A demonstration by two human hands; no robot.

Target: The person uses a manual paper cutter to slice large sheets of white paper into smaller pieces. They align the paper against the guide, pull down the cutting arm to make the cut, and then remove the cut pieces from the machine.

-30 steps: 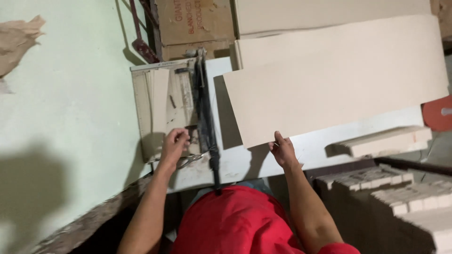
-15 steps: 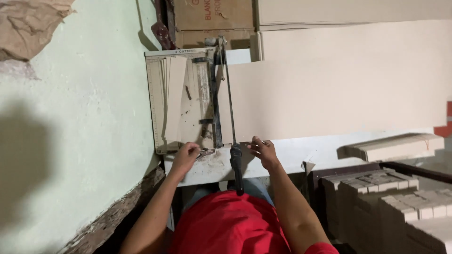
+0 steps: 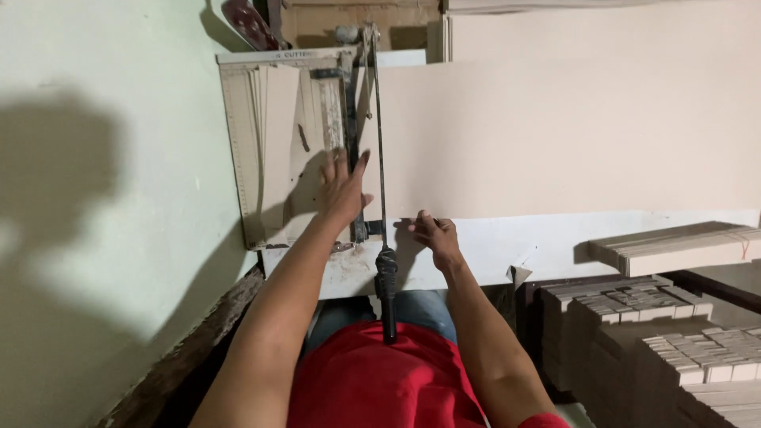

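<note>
Left fingers (image 3: 342, 170) now apparently on sheet (image 3: 555, 135).

Raised cutter blade (image 3: 379, 150) between both hands

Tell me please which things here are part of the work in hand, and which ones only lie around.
In use:
left hand, flat on the paper cutter
right hand, on the edge of the large beige sheet
blade lever, black handle
cut strips

Lying about:
stacks of small cut pieces
bundle of strips
cardboard box
</note>
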